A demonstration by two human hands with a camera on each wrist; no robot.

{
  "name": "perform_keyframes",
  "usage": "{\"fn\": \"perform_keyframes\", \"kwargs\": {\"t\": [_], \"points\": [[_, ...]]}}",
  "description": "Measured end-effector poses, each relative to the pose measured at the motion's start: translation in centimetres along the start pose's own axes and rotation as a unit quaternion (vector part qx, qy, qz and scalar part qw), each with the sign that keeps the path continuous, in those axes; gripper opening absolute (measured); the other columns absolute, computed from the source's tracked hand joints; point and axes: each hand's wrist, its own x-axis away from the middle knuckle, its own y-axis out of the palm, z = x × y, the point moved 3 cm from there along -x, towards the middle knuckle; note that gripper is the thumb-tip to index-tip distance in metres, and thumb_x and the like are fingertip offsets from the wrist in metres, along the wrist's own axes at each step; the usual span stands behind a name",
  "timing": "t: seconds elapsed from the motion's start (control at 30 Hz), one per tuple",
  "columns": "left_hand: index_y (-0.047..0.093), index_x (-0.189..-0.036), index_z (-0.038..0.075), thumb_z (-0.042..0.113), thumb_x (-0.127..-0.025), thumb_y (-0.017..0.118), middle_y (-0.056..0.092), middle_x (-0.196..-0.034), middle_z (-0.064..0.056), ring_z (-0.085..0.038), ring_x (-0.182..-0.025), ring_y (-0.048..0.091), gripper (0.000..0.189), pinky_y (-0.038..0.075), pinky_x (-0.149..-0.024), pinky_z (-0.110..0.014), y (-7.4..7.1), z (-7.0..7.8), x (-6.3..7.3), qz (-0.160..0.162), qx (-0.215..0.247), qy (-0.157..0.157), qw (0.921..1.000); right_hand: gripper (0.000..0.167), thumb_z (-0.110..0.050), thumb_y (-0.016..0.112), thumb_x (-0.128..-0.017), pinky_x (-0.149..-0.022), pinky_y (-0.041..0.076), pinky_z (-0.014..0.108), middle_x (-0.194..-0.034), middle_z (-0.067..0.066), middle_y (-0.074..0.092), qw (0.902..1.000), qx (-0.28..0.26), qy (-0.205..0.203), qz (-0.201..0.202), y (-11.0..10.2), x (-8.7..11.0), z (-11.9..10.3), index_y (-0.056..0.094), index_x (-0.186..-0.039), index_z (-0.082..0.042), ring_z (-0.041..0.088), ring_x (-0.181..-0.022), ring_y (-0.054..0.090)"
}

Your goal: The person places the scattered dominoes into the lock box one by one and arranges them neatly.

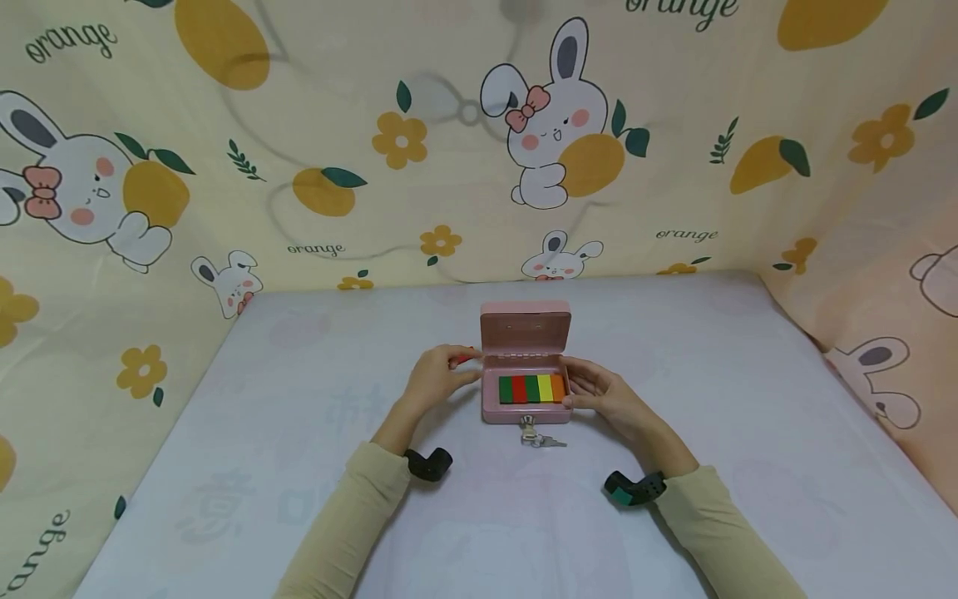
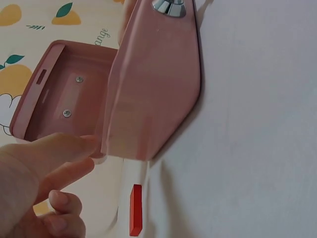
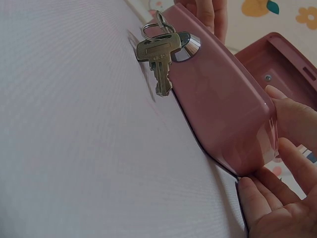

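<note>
A pink metal cash box (image 1: 490,413) stands with its lid (image 1: 525,333) raised. A row of coloured blocks (image 1: 531,389), green, red, yellow and orange, lies inside. My left hand (image 1: 441,371) is at the box's left side, thumb and fingertips right at its rim and hinge corner. Just left of the box, a small red block (image 2: 135,210) sits apart from those fingers in the left wrist view. With the thumb at the rim and fingers at the lower edge, my right hand (image 1: 608,398) grips the box's right end. A key (image 3: 159,59) hangs on a ring at the front lock (image 3: 187,48).
The white-covered table (image 1: 524,532) spreads around the box. Behind it rises a cloth (image 1: 464,191) printed with rabbits and oranges, with more cloth at both sides. A black wrist camera (image 1: 430,464) is on the left wrist, another camera (image 1: 634,489) on the right.
</note>
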Motion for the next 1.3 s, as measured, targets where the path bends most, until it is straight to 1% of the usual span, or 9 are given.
{"fn": "perform_keyframes", "kwargs": {"t": [0.13, 0.23, 0.33, 0.4, 0.47, 0.57, 0.7, 1.07, 1.3], "points": [[0.072, -0.113, 0.013, 0.023, -0.083, 0.074, 0.069, -0.119, -0.011, -0.025, -0.099, 0.059, 0.032, 0.046, -0.084, -0.035, -0.1, -0.4, -0.1, 0.005, 0.002, -0.012, 0.9999, 0.071, -0.007, 0.066, -0.089, -0.096, 0.041, 0.008, -0.158, 0.021, 0.024, 1.0000, -0.003, -0.003, -0.004, -0.1, 0.0, 0.0, 0.029, -0.149, -0.003, 0.040, -0.146, 0.023], [0.072, -0.114, 0.012, 0.022, -0.083, 0.074, 0.068, -0.117, -0.013, -0.025, -0.099, 0.058, 0.033, 0.045, -0.082, -0.034, -0.2, -0.8, -0.3, 0.002, 0.004, -0.025, 0.9997, 0.072, -0.008, 0.066, -0.089, -0.098, 0.040, 0.008, -0.159, 0.022, 0.023, 1.0000, -0.004, -0.004, -0.007, -0.2, 0.0, 0.0, 0.028, -0.150, -0.002, 0.040, -0.147, 0.021], [0.072, -0.114, 0.010, 0.021, -0.083, 0.074, 0.067, -0.105, -0.014, -0.022, -0.090, 0.054, 0.032, 0.038, -0.072, -0.027, -0.2, -1.2, -0.4, 0.004, 0.006, -0.035, 0.9994, 0.072, -0.008, 0.066, -0.089, -0.098, 0.040, 0.008, -0.159, 0.022, 0.022, 0.9999, -0.003, -0.004, -0.009, -0.2, 0.0, 0.0, 0.028, -0.150, -0.002, 0.040, -0.147, 0.021], [0.072, -0.113, 0.009, 0.021, -0.083, 0.074, 0.063, -0.091, -0.012, -0.020, -0.083, 0.051, 0.032, 0.034, -0.067, -0.024, -0.2, -1.5, -0.6, 0.008, 0.008, -0.041, 0.9991, 0.072, -0.008, 0.066, -0.089, -0.098, 0.040, 0.008, -0.159, 0.022, 0.022, 0.9999, -0.003, -0.005, -0.010, -0.1, 0.0, 0.1, 0.028, -0.150, -0.002, 0.040, -0.147, 0.021], [0.072, -0.112, 0.009, 0.020, -0.083, 0.073, 0.057, -0.080, -0.008, -0.018, -0.077, 0.048, 0.031, 0.031, -0.063, -0.024, -0.1, -1.9, -0.8, 0.011, 0.009, -0.048, 0.9987, 0.072, -0.008, 0.066, -0.089, -0.098, 0.040, 0.008, -0.159, 0.021, 0.022, 0.9999, -0.004, -0.006, -0.010, -0.2, 0.0, 0.1, 0.028, -0.150, -0.002, 0.040, -0.147, 0.021], [0.071, -0.114, 0.009, 0.020, -0.084, 0.073, 0.046, -0.072, -0.002, -0.016, -0.071, 0.042, 0.032, 0.028, -0.061, -0.025, 0.0, -2.4, -1.0, 0.010, 0.010, -0.064, 0.9979, 0.071, -0.008, 0.066, -0.089, -0.098, 0.040, 0.008, -0.159, 0.021, 0.023, 0.9999, -0.004, -0.007, -0.010, -0.2, 0.0, 0.1, 0.028, -0.150, -0.002, 0.040, -0.147, 0.021], [0.070, -0.115, 0.011, 0.020, -0.084, 0.073, 0.041, -0.071, 0.000, -0.015, -0.069, 0.038, 0.032, 0.027, -0.061, -0.026, 0.0, -2.9, -1.3, 0.009, 0.002, -0.077, 0.9970, 0.071, -0.009, 0.066, -0.089, -0.098, 0.040, 0.008, -0.158, 0.021, 0.024, 0.9999, -0.002, -0.007, -0.010, -0.2, 0.0, 0.1, 0.029, -0.150, -0.002, 0.040, -0.146, 0.022], [0.069, -0.117, 0.009, 0.020, -0.084, 0.073, 0.041, -0.066, 0.001, -0.014, -0.062, 0.036, 0.035, 0.026, -0.058, -0.024, 0.2, -3.7, -1.5, 0.018, -0.003, -0.080, 0.9967, 0.071, -0.008, 0.065, -0.089, -0.097, 0.042, 0.008, -0.158, 0.022, 0.024, 0.9998, -0.008, -0.009, -0.014, -0.1, 0.1, 0.0, 0.029, -0.149, -0.001, 0.041, -0.146, 0.022], [0.067, -0.119, 0.008, 0.021, -0.084, 0.071, 0.044, -0.071, 0.000, -0.013, -0.065, 0.038, 0.038, 0.027, -0.058, -0.023, 0.3, -4.3, -1.7, 0.019, -0.005, -0.087, 0.9960, 0.072, -0.008, 0.066, -0.089, -0.097, 0.041, 0.008, -0.158, 0.022, 0.023, 0.9998, -0.009, -0.009, -0.013, -0.1, 0.1, 0.0, 0.028, -0.150, -0.001, 0.041, -0.146, 0.022]]}}
